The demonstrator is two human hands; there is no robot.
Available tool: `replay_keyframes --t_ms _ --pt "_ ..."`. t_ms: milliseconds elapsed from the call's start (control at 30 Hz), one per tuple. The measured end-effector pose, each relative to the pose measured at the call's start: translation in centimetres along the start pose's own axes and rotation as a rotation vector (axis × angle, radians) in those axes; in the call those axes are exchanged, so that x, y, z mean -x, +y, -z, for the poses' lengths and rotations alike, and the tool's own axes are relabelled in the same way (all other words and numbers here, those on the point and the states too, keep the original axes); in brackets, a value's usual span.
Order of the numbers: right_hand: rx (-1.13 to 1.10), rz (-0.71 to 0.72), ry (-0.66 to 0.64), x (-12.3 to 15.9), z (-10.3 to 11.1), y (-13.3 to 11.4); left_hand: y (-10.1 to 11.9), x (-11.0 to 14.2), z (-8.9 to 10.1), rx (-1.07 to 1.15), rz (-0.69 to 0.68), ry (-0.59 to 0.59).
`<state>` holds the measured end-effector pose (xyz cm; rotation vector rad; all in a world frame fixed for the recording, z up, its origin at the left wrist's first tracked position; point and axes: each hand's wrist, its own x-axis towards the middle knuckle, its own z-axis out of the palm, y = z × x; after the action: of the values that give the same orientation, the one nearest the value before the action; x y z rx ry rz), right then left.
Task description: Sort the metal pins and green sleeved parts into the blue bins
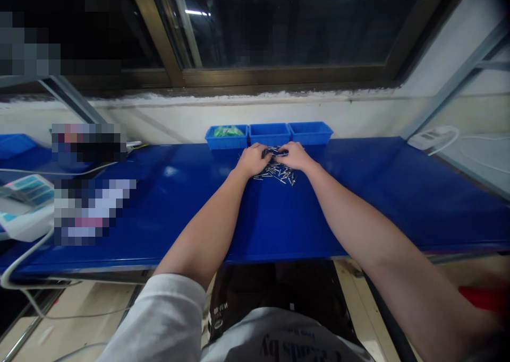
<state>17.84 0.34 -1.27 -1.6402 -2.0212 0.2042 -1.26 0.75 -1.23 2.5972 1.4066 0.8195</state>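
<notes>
A loose pile of small, thin metal pins or screws (274, 173) lies on the blue table top, too small for me to name exactly. My left hand (254, 159) curls over the pile's left side, thumb toward the middle. From the right, my right hand (295, 156) closes on the same pile, its fingertips facing the left hand. Some pieces show between the two hands, and others are spread just in front of them. The far fingers of both hands are partly hidden.
Behind my hands stand three blue bins, the left bin (227, 143) holding a green bag (228, 131), beside the middle bin (270, 135) and right bin (311, 134). A white device (30, 213) with a cable sits left; a power strip (432, 137) lies right.
</notes>
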Motion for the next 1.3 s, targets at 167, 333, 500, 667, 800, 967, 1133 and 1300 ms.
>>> replay_keyframes --t_ms 167,333,500,667,800,967,1133,1300 --pt "0.003 0.021 -0.014 -0.2 -0.5 0.0 -0.3 0.0 -0.3 -0.012 -0.029 -0.021" --pt "0.031 0.056 0.012 -0.4 -0.6 0.0 -0.3 0.0 -0.3 -0.016 -0.025 -0.041" --pt "0.047 0.109 0.070 -0.3 -0.7 0.0 -0.2 0.0 -0.1 -0.026 -0.018 -0.054" --pt "-0.017 0.158 0.139 -0.2 -0.3 -0.4 -0.1 0.0 0.0 -0.015 -0.037 -0.012" --pt "-0.100 0.203 0.172 -0.1 0.0 -0.7 -0.2 0.0 0.0 0.002 -0.073 0.032" --pt "-0.279 0.175 0.175 0.0 -0.1 -1.0 -0.2 -0.2 0.0 -0.004 -0.085 0.091" --pt "-0.517 0.122 0.207 -0.1 -0.3 -1.2 -0.2 -0.3 0.0 -0.038 -0.052 0.095" --pt "-0.700 0.101 0.198 -0.4 -0.4 -1.0 -0.1 -0.3 0.0 -0.055 -0.033 0.081"
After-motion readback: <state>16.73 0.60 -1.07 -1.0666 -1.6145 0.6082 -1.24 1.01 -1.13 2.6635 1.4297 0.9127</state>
